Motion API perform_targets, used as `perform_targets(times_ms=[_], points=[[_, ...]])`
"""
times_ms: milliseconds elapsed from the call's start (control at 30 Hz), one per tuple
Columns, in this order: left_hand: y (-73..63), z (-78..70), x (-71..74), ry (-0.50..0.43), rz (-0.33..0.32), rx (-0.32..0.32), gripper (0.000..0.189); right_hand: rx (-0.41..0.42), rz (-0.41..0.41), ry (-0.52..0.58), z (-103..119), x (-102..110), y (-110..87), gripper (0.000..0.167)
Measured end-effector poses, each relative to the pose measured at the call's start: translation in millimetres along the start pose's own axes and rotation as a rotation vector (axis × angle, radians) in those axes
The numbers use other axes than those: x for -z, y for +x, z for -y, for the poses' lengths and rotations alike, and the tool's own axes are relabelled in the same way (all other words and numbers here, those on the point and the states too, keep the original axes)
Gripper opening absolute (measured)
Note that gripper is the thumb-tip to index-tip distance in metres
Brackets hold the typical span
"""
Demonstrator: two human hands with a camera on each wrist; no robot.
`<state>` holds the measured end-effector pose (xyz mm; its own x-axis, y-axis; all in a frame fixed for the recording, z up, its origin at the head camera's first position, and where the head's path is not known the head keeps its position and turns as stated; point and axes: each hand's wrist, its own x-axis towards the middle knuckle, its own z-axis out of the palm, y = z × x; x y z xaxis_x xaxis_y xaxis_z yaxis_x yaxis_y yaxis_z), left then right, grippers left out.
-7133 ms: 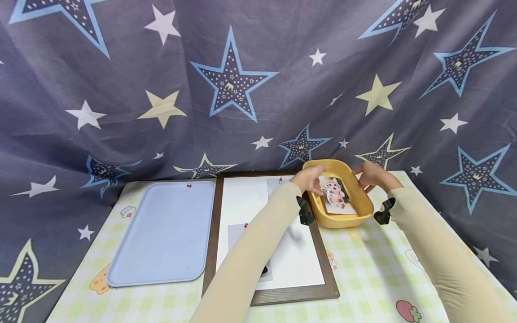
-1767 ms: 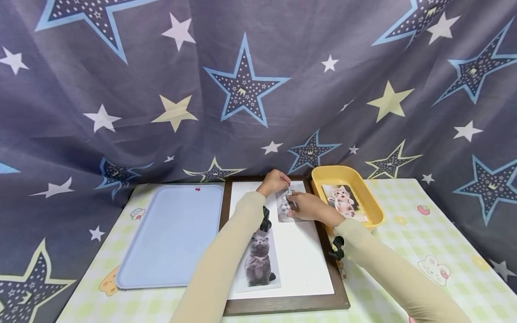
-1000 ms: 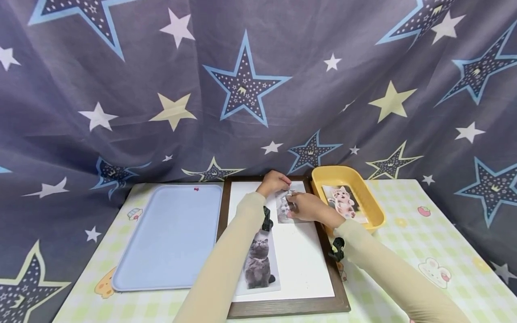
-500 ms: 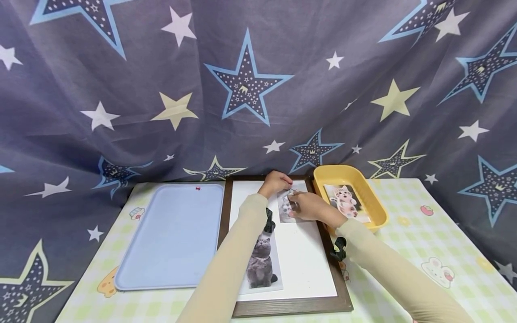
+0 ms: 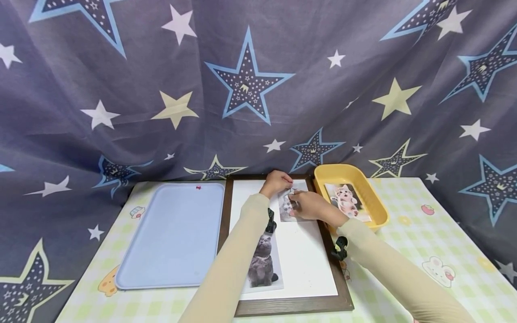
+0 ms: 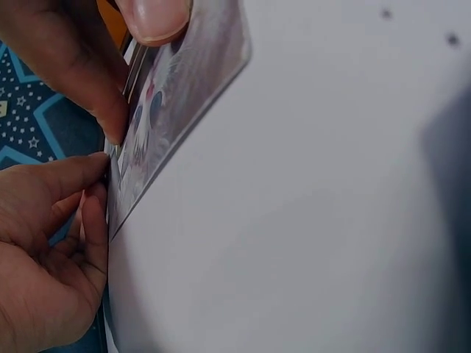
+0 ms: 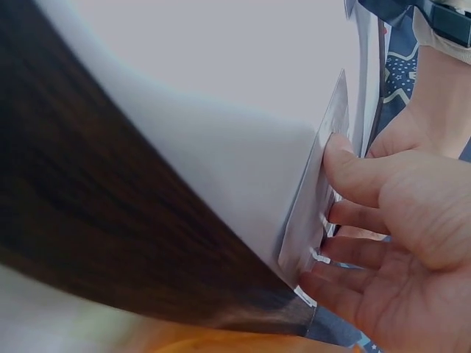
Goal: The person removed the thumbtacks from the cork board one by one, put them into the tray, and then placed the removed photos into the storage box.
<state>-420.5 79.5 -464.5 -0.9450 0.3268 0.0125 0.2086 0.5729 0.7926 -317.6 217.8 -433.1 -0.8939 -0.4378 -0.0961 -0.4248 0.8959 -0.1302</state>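
A photo of a pale, fluffy animal lies at the top right of the white board. My left hand is at the photo's top edge, thumb and fingertip pinched together; the red push pin between them is now mostly hidden by the fingers. Over the photo's middle, my right hand rests with spread fingers, thumb touching the print in the right wrist view. A second photo, of a grey cat, lies lower on the board, its upper part behind my left sleeve.
The board has a dark brown wooden frame. To its left lies a light blue tray with a red push pin near its far edge. At the right stands a yellow bin holding a kitten photo. A star-patterned curtain hangs behind.
Both hands have let go of the yellow bin and moved left onto the upper photo. Over the last second they hold almost still there, while the head view shifts slightly.
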Motion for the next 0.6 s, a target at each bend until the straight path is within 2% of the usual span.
perform_targets(times_ms=[233,600], points=[[-0.7,-1.7,-0.4,0.014,-0.021,-0.007,0.013,0.004,-0.017,0.003,0.7,1.4,-1.9,0.057],[-2.8,-1.7,-0.9,0.030,-0.018,-0.006,0.013,-0.003,-0.018,-0.033,1.0,-1.7,-2.6,0.057]])
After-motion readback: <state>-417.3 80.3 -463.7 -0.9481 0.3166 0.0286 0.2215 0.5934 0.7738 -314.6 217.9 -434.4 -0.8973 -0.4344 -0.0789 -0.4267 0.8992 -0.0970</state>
